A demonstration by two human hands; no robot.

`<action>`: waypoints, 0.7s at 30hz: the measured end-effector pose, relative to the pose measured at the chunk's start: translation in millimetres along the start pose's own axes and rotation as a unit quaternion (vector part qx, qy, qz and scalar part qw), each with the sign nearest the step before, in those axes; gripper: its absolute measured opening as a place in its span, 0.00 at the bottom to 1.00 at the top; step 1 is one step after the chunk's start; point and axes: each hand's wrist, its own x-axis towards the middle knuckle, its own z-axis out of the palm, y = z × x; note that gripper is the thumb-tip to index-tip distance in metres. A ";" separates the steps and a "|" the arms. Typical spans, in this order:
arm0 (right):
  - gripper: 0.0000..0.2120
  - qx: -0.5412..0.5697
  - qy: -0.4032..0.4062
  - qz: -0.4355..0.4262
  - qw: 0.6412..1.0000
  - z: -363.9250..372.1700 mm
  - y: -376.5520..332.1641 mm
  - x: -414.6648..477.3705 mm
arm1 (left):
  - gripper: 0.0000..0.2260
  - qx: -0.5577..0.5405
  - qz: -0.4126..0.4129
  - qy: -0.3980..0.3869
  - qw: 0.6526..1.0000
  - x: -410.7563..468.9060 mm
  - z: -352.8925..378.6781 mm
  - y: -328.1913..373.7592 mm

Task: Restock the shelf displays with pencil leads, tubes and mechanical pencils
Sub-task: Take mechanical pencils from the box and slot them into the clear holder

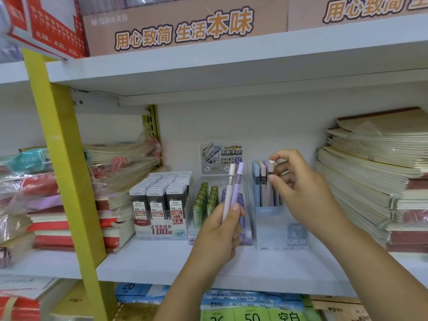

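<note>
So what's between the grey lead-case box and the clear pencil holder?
In the head view, a display of green and purple lead tubes, partly hidden by the left hand holding two pencils.

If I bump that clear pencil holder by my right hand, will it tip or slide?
Probably tips fairly easily: the clear holder looks thin, light plastic, and the pencils stand tall above its rim, so it seems top-heavy. It may also slide, since the shelf looks smooth.

Bright even light, soft blur, edges bowed by wide-angle.
</note>
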 end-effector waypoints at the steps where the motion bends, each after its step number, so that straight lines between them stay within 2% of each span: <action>1: 0.21 -0.006 -0.006 0.001 1.000 1.0 0.6 0.1 | 0.16 -0.003 0.001 0.000 1.000 -0.1 -0.2 -0.2; 11: 0.12 -0.091 -0.045 0.044 0.994 6.7 8.6 5.1 | 0.14 0.003 0.018 -0.004 1.000 0.9 -2.2 -1.4; 13: 0.09 -0.097 -0.022 0.044 0.994 5.5 4.5 5.7 | 0.14 0.008 0.022 -0.008 1.000 0.4 -2.3 -0.7; 15: 0.07 -0.112 0.037 0.011 0.993 3.1 -4.3 7.3 | 0.14 0.015 0.027 -0.014 0.999 0.8 -2.4 0.5; 17: 0.06 -0.028 0.036 0.017 0.999 0.9 -14.0 6.3 | 0.14 0.017 0.027 -0.023 0.999 -0.2 -2.0 1.3; 19: 0.06 0.108 -0.027 0.059 0.992 1.5 -25.5 2.7 | 0.13 0.024 0.032 -0.030 0.999 -0.8 -0.8 2.4; 21: 0.08 0.180 -0.068 0.085 0.978 3.6 -33.3 -1.8 | 0.13 0.036 0.038 -0.035 0.998 -1.2 1.2 3.1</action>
